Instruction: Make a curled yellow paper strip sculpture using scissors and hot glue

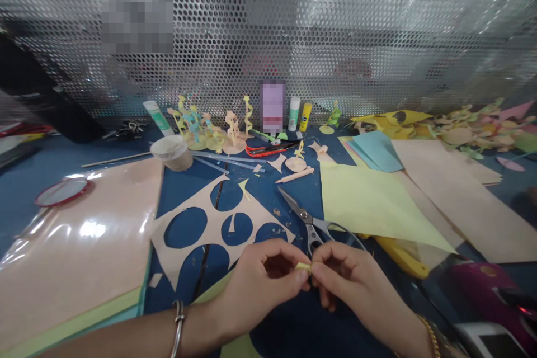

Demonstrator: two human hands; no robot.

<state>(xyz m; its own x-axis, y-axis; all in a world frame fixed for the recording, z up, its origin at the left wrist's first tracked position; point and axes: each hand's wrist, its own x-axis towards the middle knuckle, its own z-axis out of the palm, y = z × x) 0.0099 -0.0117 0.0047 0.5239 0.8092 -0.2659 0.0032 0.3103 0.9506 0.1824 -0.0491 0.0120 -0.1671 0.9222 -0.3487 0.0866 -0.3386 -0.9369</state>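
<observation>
Item 1: pale-yellow paper strip (304, 267), mostly hidden by fingertips, exact shape unclear | Left hand (255, 285): curled, nearly closed, pinching strip's left end | Right hand (352, 285): curled, nearly closed, pinching its right end | Scissors (314, 227): just beyond strip, closed, handle partly behind right hand | Peach card (210, 224): left of scissors, circular cutouts

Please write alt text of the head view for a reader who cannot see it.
Left hand and right hand pinch a yellow paper strip, beside scissors. A cut peach sheet and paper sculptures lie beyond.
</observation>
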